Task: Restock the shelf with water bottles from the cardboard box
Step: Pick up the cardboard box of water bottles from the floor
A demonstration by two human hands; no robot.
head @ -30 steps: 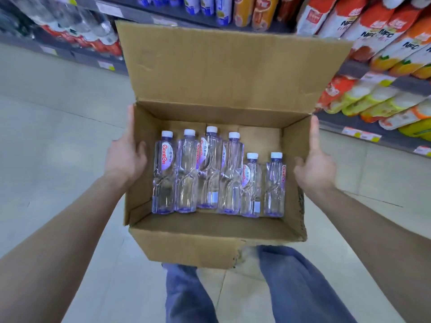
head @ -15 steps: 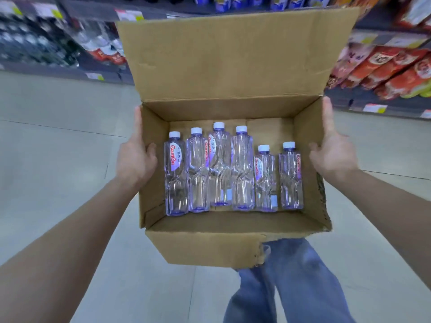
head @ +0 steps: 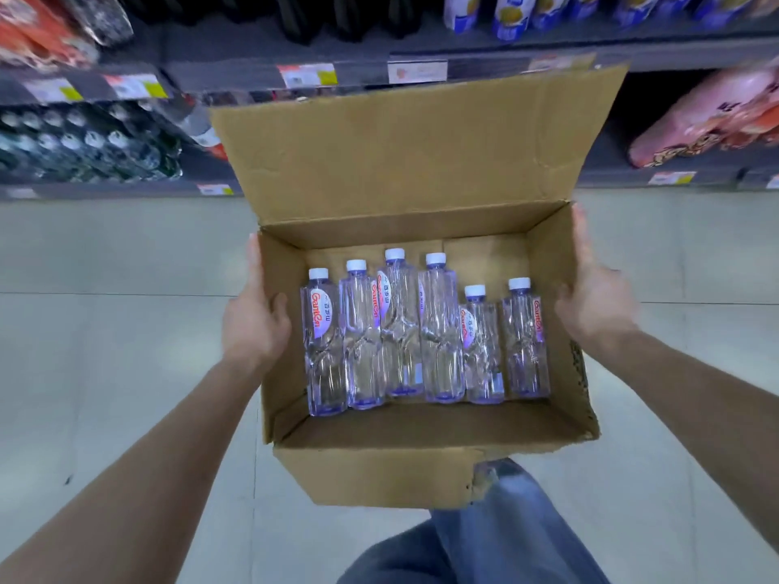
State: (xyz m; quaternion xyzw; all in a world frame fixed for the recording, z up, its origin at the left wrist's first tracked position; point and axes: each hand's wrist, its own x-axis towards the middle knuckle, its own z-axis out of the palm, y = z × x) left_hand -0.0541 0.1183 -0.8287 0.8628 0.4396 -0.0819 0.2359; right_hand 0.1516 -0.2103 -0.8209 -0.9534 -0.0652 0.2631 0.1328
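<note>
I carry an open cardboard box [head: 379, 474] in front of me, its far flap standing up. Several clear water bottles [head: 398, 326] with white caps and red-lettered labels lie side by side on its bottom, caps pointing away from me. My left hand [head: 253, 326] presses flat against the box's left wall, thumb over the rim. On the opposite wall my right hand [head: 594, 305] grips the same way. The shelf [head: 295, 73] with price tags runs across the top of the view, behind the box.
Dark bottled drinks [head: 84, 145] fill the lower left shelf; pink and red packs [head: 708, 115] lie on the lower right one. Blue-and-white cartons [head: 510, 10] stand on the upper shelf. Grey tiled floor [head: 105, 373] spreads below. My jeans-clad legs [head: 506, 537] show under the box.
The view has swung to face the shelves more squarely, and the box now sits slightly further right. The orange juice bottles have left the view. Both hands keep their hold.
</note>
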